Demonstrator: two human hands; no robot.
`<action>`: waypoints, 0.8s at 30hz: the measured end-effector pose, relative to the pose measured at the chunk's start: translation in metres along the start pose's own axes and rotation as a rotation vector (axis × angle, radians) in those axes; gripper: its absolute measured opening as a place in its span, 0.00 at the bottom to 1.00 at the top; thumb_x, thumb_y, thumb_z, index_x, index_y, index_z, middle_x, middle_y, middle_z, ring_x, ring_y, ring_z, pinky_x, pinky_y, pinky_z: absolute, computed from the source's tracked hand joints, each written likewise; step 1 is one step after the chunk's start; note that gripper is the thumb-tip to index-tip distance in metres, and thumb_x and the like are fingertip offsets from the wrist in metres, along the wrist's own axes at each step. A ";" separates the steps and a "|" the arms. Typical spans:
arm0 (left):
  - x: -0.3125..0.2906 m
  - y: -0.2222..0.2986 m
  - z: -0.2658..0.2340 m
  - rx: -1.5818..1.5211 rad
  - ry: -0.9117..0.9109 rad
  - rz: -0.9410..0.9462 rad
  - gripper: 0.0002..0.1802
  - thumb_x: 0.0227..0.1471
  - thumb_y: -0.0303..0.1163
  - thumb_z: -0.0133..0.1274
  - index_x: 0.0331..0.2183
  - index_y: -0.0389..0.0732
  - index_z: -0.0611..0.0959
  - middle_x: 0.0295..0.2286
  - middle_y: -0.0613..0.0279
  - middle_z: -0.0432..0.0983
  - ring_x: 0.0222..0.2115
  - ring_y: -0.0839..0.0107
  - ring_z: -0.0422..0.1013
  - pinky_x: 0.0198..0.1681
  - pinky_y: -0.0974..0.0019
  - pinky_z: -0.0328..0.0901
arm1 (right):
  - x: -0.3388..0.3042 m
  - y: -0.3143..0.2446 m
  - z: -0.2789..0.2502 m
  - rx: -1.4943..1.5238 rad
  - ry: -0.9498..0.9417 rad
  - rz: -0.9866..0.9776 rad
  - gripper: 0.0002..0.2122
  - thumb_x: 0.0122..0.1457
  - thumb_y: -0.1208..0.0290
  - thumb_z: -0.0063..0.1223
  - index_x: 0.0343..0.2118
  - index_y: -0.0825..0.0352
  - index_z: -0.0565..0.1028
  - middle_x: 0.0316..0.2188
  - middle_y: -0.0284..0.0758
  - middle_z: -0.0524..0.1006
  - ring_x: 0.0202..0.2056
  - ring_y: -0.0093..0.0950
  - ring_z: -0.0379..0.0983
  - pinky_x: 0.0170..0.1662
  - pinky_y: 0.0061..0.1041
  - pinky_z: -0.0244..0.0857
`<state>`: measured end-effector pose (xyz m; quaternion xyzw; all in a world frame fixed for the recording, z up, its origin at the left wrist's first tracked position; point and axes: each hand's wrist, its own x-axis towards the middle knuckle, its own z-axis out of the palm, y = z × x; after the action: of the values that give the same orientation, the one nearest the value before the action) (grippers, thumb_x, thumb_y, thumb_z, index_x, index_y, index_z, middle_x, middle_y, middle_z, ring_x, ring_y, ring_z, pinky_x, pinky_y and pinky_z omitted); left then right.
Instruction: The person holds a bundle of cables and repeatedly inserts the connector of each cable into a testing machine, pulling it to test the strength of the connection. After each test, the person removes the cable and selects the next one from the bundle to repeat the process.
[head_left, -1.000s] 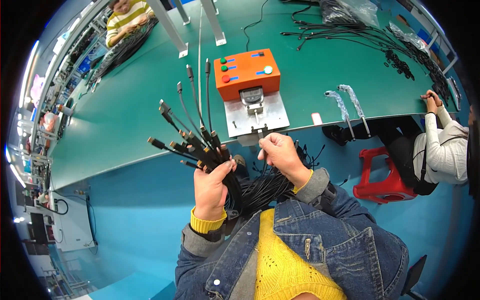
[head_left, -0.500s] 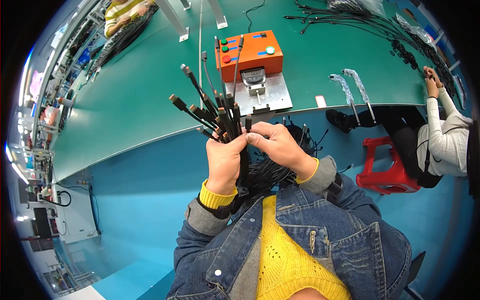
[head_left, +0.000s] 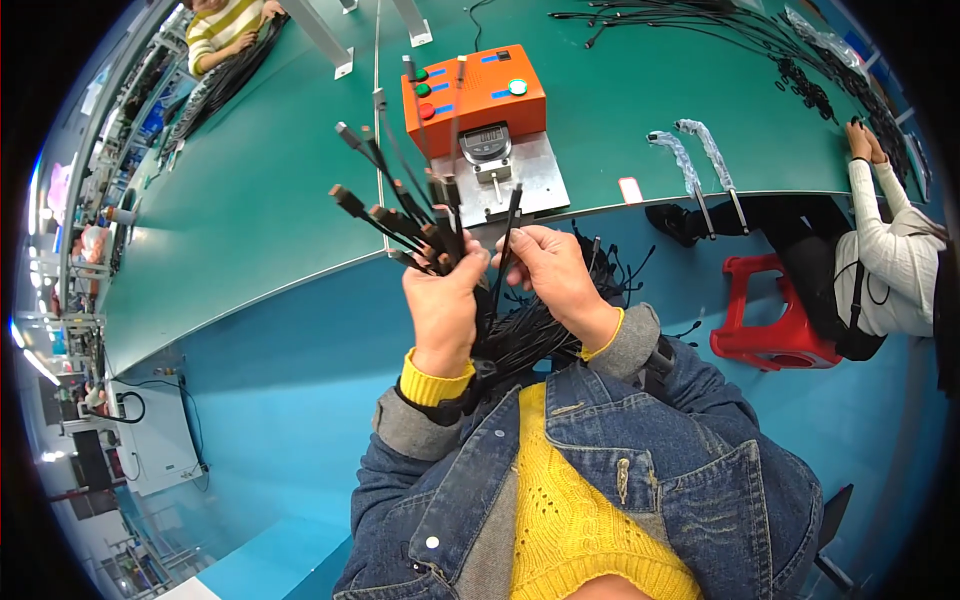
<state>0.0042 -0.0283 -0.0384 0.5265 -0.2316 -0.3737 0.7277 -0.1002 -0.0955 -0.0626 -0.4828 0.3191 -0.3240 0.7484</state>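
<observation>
A bundle of black cables (head_left: 436, 235) fans upward out of my left hand (head_left: 442, 305), which is closed around it. The cable ends carry slim connectors, several with copper-coloured tips. Just right of it, my right hand (head_left: 556, 283) pinches a single black cable (head_left: 511, 218) whose connector end points up. The two hands are a small gap apart, in front of the table edge. Below them the long black cable lengths (head_left: 530, 345) hang in a heap over my lap. Beyond the hands stands an orange test box (head_left: 480, 95) with buttons, and before it a small digital gauge (head_left: 487, 143) on a metal plate.
The green table (head_left: 270, 170) curves across the front. At right lie two plastic-wrapped rods (head_left: 712, 160) at the edge and more black cables (head_left: 690, 25) farther back. A seated co-worker (head_left: 890, 250) is beside a red stool (head_left: 760, 320); another person (head_left: 220, 35) works at far left.
My right hand has drawn slightly away from the left, with one cable now apart from the bundle. The view has shifted a little, so the orange box sits higher and farther left.
</observation>
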 end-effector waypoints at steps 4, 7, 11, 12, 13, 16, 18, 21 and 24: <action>0.006 0.005 -0.002 -0.046 -0.020 -0.057 0.09 0.39 0.17 0.52 0.29 0.34 0.75 0.25 0.65 0.72 0.25 0.79 0.68 0.29 0.77 0.63 | 0.004 0.002 0.000 -0.050 -0.004 -0.018 0.12 0.56 0.67 0.40 0.22 0.68 0.72 0.19 0.28 0.72 0.18 0.13 0.64 0.19 0.12 0.55; 0.002 0.007 0.005 0.010 -0.056 -0.051 0.08 0.40 0.18 0.52 0.28 0.34 0.75 0.24 0.65 0.72 0.23 0.79 0.67 0.29 0.77 0.63 | 0.005 0.002 0.000 -0.167 -0.046 -0.088 0.12 0.57 0.67 0.39 0.22 0.68 0.71 0.19 0.29 0.72 0.16 0.13 0.64 0.18 0.12 0.56; 0.003 0.005 0.003 0.047 -0.037 -0.020 0.06 0.40 0.18 0.53 0.27 0.34 0.75 0.24 0.66 0.71 0.22 0.80 0.66 0.28 0.78 0.62 | 0.002 0.001 0.002 -0.371 -0.112 -0.181 0.12 0.57 0.67 0.39 0.23 0.68 0.70 0.18 0.30 0.72 0.15 0.13 0.64 0.17 0.13 0.56; 0.004 0.005 0.003 0.052 -0.021 -0.005 0.06 0.40 0.18 0.53 0.26 0.34 0.75 0.23 0.66 0.71 0.21 0.81 0.65 0.27 0.78 0.62 | 0.001 0.002 0.002 -0.359 -0.096 -0.163 0.12 0.57 0.66 0.39 0.23 0.68 0.70 0.17 0.30 0.72 0.14 0.13 0.64 0.17 0.12 0.56; 0.006 0.005 0.002 0.051 -0.023 -0.006 0.06 0.40 0.18 0.53 0.26 0.34 0.75 0.23 0.66 0.71 0.21 0.81 0.65 0.27 0.78 0.62 | 0.001 0.002 0.002 -0.346 -0.080 -0.146 0.12 0.56 0.66 0.39 0.23 0.68 0.69 0.17 0.30 0.71 0.14 0.13 0.64 0.16 0.12 0.57; 0.011 0.008 0.000 0.069 0.046 0.082 0.06 0.40 0.18 0.53 0.26 0.35 0.75 0.23 0.66 0.71 0.21 0.81 0.65 0.25 0.79 0.60 | 0.003 0.002 -0.001 -0.145 -0.027 0.002 0.12 0.56 0.66 0.39 0.21 0.68 0.69 0.15 0.30 0.70 0.14 0.14 0.64 0.15 0.12 0.56; 0.016 0.014 -0.001 0.056 0.031 0.095 0.06 0.40 0.18 0.53 0.26 0.35 0.75 0.23 0.66 0.71 0.21 0.81 0.65 0.25 0.79 0.60 | 0.004 0.002 -0.004 -0.044 0.001 0.077 0.12 0.56 0.66 0.39 0.21 0.67 0.68 0.15 0.29 0.70 0.13 0.14 0.64 0.15 0.11 0.55; 0.019 0.018 -0.002 0.029 0.008 0.122 0.06 0.40 0.18 0.53 0.26 0.35 0.75 0.22 0.66 0.71 0.22 0.81 0.65 0.25 0.79 0.59 | 0.009 0.003 -0.007 -0.105 -0.047 0.061 0.13 0.56 0.65 0.39 0.20 0.67 0.68 0.13 0.28 0.69 0.13 0.14 0.63 0.14 0.11 0.54; 0.014 0.014 -0.001 0.030 0.053 0.109 0.06 0.40 0.18 0.53 0.26 0.35 0.75 0.22 0.65 0.71 0.22 0.79 0.66 0.25 0.78 0.60 | 0.009 0.006 -0.008 -0.145 -0.053 0.057 0.13 0.56 0.65 0.39 0.20 0.67 0.68 0.13 0.28 0.68 0.13 0.14 0.62 0.14 0.11 0.54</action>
<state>0.0181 -0.0362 -0.0266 0.5336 -0.2460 -0.3160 0.7449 -0.1004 -0.1048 -0.0726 -0.5348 0.3356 -0.2657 0.7286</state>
